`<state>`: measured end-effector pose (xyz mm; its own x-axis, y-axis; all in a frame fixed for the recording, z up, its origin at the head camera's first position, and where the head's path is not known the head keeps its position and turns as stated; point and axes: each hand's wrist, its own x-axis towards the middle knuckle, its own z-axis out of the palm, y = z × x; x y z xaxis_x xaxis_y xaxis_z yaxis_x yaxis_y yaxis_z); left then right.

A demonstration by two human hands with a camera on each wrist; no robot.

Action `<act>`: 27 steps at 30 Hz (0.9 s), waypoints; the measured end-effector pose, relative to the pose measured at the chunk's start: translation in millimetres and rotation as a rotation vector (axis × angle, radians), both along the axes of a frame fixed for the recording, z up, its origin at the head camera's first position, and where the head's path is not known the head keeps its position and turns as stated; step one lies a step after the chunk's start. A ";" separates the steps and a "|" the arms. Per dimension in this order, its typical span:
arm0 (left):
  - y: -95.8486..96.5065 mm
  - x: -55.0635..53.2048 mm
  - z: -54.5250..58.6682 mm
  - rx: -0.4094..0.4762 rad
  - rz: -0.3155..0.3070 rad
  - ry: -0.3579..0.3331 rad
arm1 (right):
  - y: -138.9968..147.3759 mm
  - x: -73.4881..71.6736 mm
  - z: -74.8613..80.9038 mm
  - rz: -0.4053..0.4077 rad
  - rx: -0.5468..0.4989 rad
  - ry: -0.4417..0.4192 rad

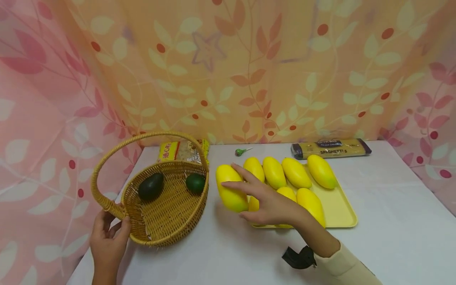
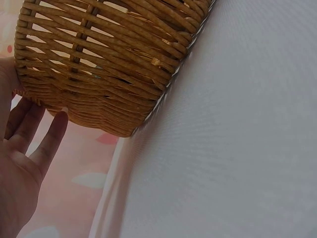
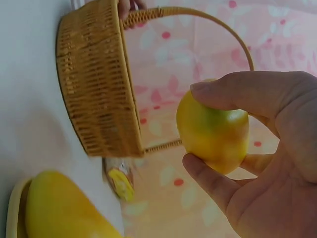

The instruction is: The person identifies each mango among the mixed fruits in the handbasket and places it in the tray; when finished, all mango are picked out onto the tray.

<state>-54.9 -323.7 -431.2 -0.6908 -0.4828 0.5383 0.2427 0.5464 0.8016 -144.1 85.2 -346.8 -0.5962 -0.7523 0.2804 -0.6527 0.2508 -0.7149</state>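
Note:
My right hand (image 1: 268, 200) grips a yellow mango (image 1: 229, 188) between thumb and fingers, raised between the wicker basket (image 1: 171, 239) and the yellow tray (image 1: 340, 209). In the right wrist view the held mango (image 3: 213, 129) shows a greenish end. My left hand (image 1: 108, 237) pinches the basket's near-left rim at the foot of its tall handle (image 1: 142, 136). Two dark green avocados, one on the left (image 1: 151, 186) and one on the right (image 1: 195, 183), lie inside the basket. Several more mangoes (image 1: 297, 173) rest on the tray, some partly hidden behind my right hand.
Behind the basket lies a yellow-and-clear food bag (image 1: 181, 151). A green lollipop (image 1: 240, 151) is at the back middle, and a spaghetti pack (image 1: 331, 148) lies behind the tray. A black piece (image 1: 299, 257) sits by my right sleeve. Patterned curtains (image 1: 231, 79) surround the white table.

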 end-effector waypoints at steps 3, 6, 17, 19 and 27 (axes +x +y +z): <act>-0.5 0.3 0.0 0.002 0.010 -0.008 | 15.1 2.3 -0.9 -0.043 0.011 -0.008; 0.3 0.8 -0.7 0.012 0.023 -0.027 | 31.1 5.7 -2.4 -0.088 0.032 -0.014; -0.7 1.1 -1.2 0.012 -0.007 0.008 | 95.0 19.7 -7.5 -0.249 0.112 0.086; -1.5 0.9 -1.7 0.001 -0.011 0.008 | 106.0 23.1 -6.9 -0.288 0.123 0.092; -2.0 -0.3 -2.4 0.013 -0.026 0.029 | 147.8 36.2 -7.6 -0.386 0.113 0.111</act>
